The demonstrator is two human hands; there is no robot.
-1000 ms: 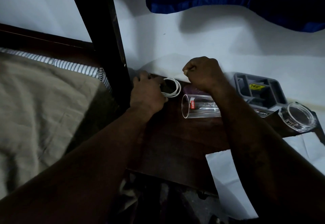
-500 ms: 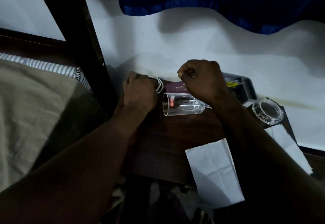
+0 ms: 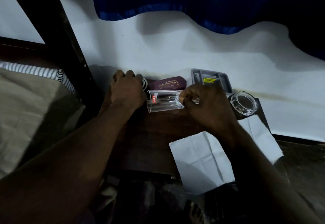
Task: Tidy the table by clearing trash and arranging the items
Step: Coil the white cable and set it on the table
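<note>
Our left hand (image 3: pixel 125 90) is curled shut over a coiled white cable (image 3: pixel 144 84) at the table's (image 3: pixel 149 132) back left corner; our right hand (image 3: pixel 207 107) is fisted, pinching something small we cannot make out, beside the base of a clear glass (image 3: pixel 163 100) lying on its side just in front of the maroon spectacle case (image 3: pixel 168 84)

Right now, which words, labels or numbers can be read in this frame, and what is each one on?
"cello": red label on the clear glass lying on its side.
"PRINCE OPTICALS": gold lettering on the maroon spectacle case; the smaller lines around it are unreadable.
Yellow sticker in the grey tray: too blurred.
Label on the glass ashtray: too small.
</note>
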